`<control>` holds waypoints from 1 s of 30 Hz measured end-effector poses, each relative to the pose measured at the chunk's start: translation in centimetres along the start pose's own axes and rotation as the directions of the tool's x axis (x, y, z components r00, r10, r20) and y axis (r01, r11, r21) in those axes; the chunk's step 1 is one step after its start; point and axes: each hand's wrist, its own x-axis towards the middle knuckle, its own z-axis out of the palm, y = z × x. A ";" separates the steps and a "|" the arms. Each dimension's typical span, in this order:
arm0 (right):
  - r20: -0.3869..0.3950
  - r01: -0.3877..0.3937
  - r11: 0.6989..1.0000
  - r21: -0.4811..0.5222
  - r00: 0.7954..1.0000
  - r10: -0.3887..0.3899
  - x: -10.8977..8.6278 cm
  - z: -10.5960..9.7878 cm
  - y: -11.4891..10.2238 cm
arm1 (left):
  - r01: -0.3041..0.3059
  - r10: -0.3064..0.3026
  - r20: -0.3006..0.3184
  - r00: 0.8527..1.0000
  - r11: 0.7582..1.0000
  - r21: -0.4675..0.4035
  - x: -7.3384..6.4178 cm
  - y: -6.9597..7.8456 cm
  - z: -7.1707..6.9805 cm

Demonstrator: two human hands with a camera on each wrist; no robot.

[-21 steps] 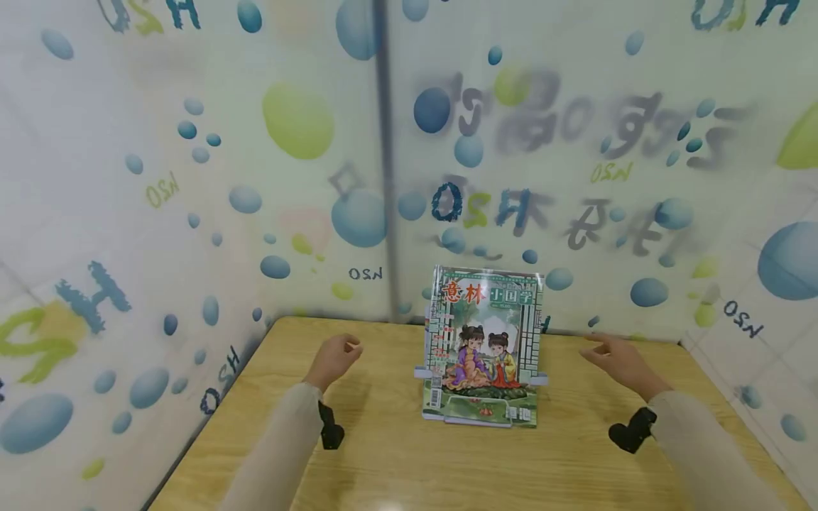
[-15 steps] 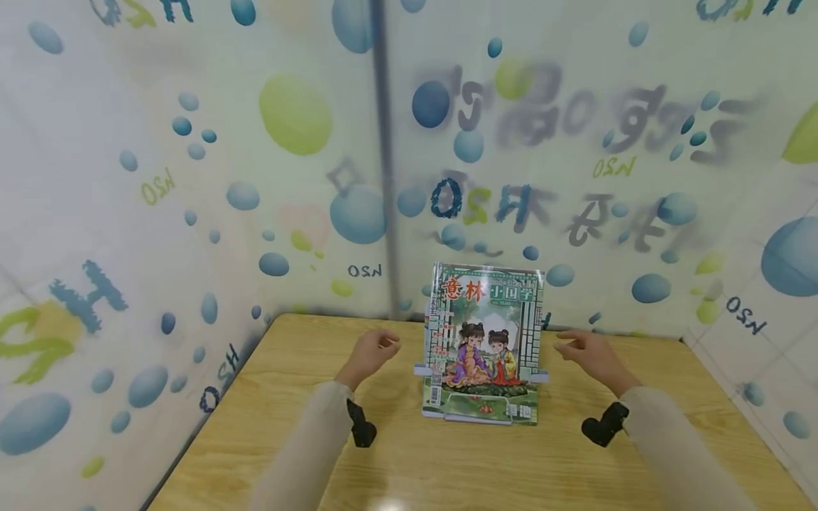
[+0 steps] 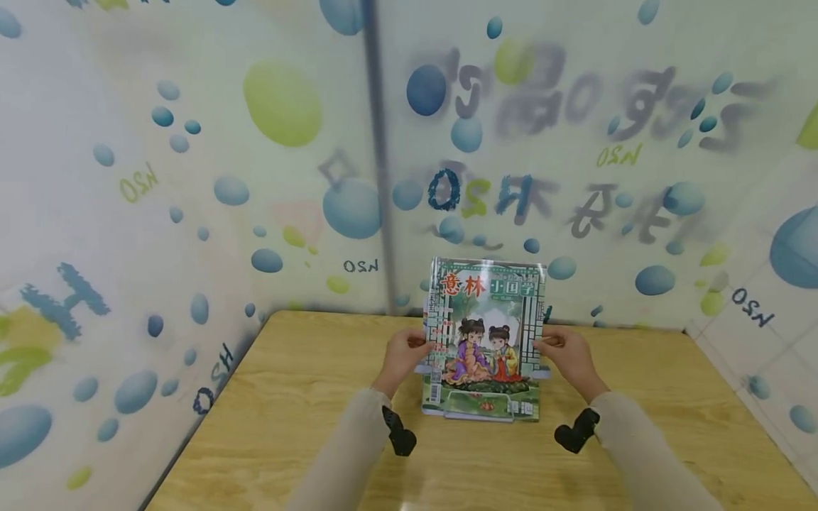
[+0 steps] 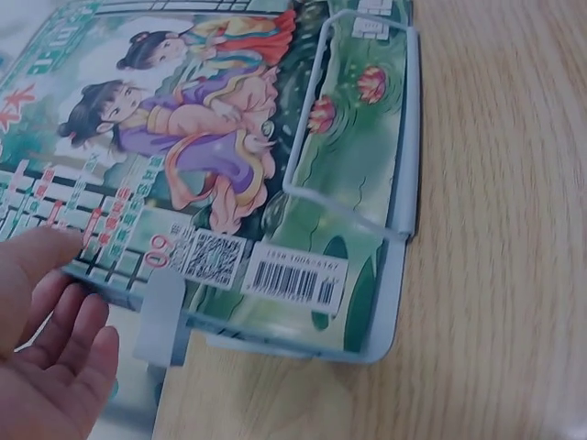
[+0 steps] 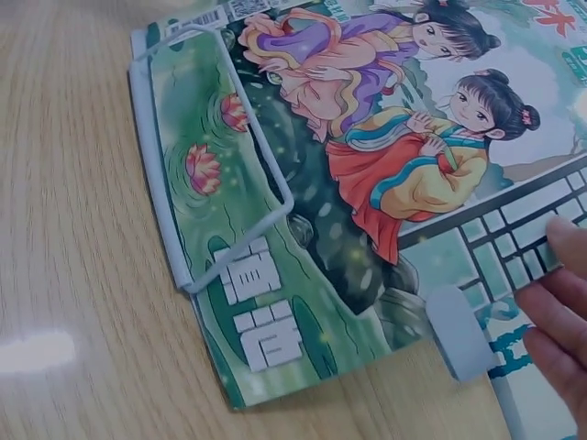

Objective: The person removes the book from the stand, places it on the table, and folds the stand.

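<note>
Behind everything a patterned wall (image 3: 287, 103) is standing, and in front of it the wooden table (image 3: 482, 468) is spreading toward me. The magazine (image 3: 486, 333) is leaning back near the table's far edge, about midway between its two far corners, cover facing me. A stand (image 5: 158, 174) is holding it up, its wire loop (image 4: 348, 213) crossing the lower cover. My hands are flanking the magazine, well apart: my left hand (image 3: 401, 358) is pinching its left edge, my right hand (image 3: 571, 358) its right edge, at about the same height. The left thumb (image 4: 41, 252) and right thumb (image 5: 569, 243) are lying on the cover; how far my other fingers are reaching behind, I can't tell. Just below my grips, the left tab (image 4: 160, 316) and right tab (image 5: 459, 335) are jutting out. I'm judging this as the step of taking hold; if the magazine is leaving the stand, the next move is calling for an even squeeze and a level lift, clearing the loop.
</note>
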 end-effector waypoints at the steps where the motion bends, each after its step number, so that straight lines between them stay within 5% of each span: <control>1: -0.022 -0.011 1.000 0.011 1.000 0.011 0.0 0.1 -0.1 | 0.004 -0.004 -0.015 1.000 1.000 -0.004 0.0 0.1 0.2; 7: -0.052 -0.055 0.998 0.045 0.997 0.057 0.2 0.2 -0.2 | -0.026 0.026 -0.079 0.997 1.000 0.002 -0.1 0.3 0.6; 15: -0.053 -0.001 1.000 0.031 0.999 0.003 1.0 -0.5 -0.9 | -0.031 0.013 -0.165 0.986 0.994 -0.106 0.2 0.9 1.0; 21: -0.064 0.005 1.000 0.000 0.998 -0.005 1.3 -1.5 -1.5 | -0.009 -0.015 -0.170 0.985 0.990 -0.139 0.7 1.9 1.4; 30: -0.070 -0.015 0.973 0.229 0.997 0.031 1.5 -1.9 -3.0 | -0.037 -0.002 -0.146 0.989 0.962 -0.270 1.5 3.1 0.8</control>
